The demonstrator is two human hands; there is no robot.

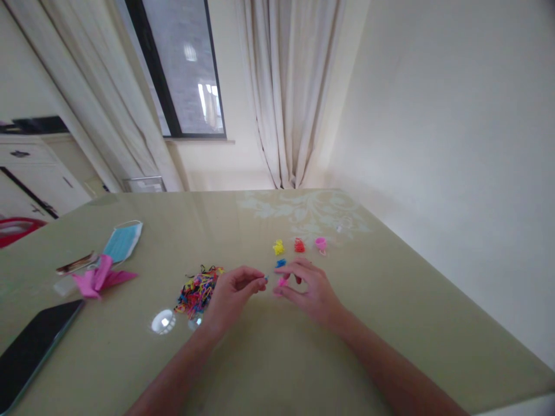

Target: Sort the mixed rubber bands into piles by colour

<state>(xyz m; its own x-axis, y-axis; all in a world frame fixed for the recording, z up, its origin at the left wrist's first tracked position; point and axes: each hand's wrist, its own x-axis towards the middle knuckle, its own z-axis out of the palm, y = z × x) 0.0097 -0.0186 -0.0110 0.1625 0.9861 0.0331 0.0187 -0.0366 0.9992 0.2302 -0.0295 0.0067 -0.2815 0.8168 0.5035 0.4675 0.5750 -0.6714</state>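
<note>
Where the left hand [236, 294] was: mid-tabletop [411, 323], thumb and forefinger pinched on a tiny blue piece [266, 278].
Right hand [314, 292]: beside it, thumb and forefinger parted around hot-pink small pieces [282, 282]; contact could not be told.
Mixed pile: multicoloured thin loop-like bands [197, 294], left of and partly behind the left hand.
Sorted clusters: yellow [278, 247], red [299, 245] and light-pink [320, 244] bands sat in a row toward the far edge; blue cluster [281, 263] lay just nearer than yellow.
Left side: black phone [39, 352] by the near-left corner, pink folded-paper figure [102, 280], light-blue face mask [124, 241] farther back.
</note>
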